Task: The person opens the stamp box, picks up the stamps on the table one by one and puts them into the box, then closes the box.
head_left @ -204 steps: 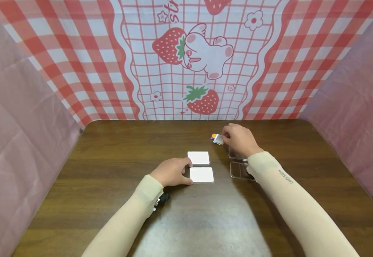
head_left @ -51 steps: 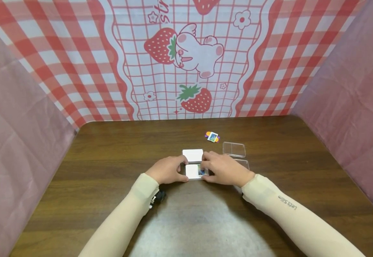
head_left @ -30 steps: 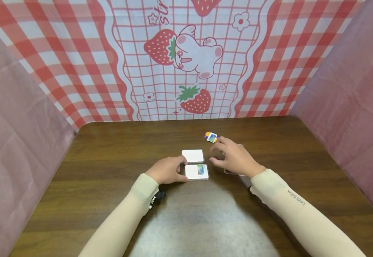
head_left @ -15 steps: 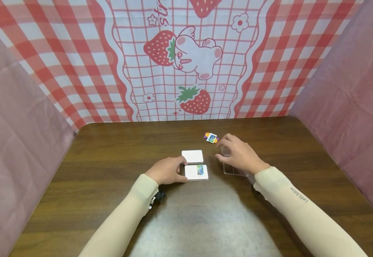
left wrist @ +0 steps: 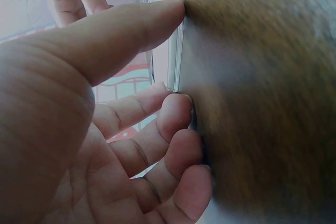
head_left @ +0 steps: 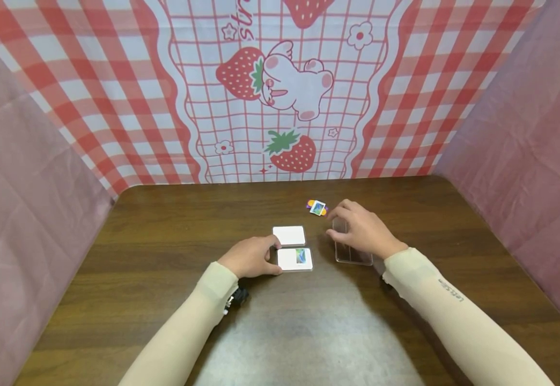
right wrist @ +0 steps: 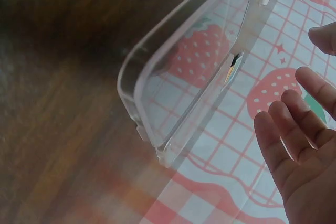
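The surface is a dark brown wood-grain table (head_left: 178,214), backed by a red-and-white checked cloth with strawberry prints (head_left: 91,96). At mid-table, flat, lies a white rectangular card in a clear plastic case (head_left: 287,259), with a small blue-and-green picture (head_left: 301,255) on its right half. The left hand (head_left: 252,257) grips this case at its left end, thumb at the near corner, index finger at the far one. Just beyond sits a second white rectangular card (head_left: 288,235), its face plain. To the right, the right hand (head_left: 364,230) hangs over clear plastic rectangular trays (head_left: 352,257), fingers apart and holding nothing; the right wrist view shows no fingertip contact with a tray. Near its fingertips lies a small orange-and-purple piece (head_left: 311,203) with a white-bordered picture (head_left: 318,208) across it. The step in hand is judged to be steadying the case while the right hand works. Left-hand pressure should be light and confined to the edges, lest the case skid against the second card. The right fingertips should clear the trays' raised rims and meet any picture by its border; being apparently thin, it could bend or smudge if pressed on its face.
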`<state>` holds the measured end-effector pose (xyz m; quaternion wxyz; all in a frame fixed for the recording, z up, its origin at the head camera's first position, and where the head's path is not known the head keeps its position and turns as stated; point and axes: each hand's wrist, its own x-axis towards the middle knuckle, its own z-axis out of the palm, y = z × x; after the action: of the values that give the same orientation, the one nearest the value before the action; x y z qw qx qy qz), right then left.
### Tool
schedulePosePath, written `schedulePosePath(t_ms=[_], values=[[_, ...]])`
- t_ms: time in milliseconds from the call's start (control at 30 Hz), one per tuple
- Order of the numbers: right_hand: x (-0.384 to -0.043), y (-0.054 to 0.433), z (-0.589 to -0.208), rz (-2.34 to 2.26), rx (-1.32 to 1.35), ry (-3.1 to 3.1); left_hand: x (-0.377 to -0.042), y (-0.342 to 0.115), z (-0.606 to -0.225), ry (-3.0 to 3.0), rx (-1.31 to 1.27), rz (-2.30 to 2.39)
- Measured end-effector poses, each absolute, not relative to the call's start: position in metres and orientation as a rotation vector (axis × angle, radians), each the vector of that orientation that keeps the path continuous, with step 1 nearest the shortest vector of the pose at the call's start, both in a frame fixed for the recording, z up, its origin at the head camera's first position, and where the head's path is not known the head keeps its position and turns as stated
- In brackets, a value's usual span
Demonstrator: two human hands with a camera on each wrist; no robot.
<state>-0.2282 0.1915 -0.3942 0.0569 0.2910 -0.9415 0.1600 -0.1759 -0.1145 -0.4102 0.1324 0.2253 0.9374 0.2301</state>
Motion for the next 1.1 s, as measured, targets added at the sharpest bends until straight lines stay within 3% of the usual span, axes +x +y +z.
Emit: schedulePosePath(t_ms=[1100], values=[[-0.261,0.207,-0.398,0.729,0.767,-2.902,-0.176,-0.116,-0.412,2.725,0.677,0.661]])
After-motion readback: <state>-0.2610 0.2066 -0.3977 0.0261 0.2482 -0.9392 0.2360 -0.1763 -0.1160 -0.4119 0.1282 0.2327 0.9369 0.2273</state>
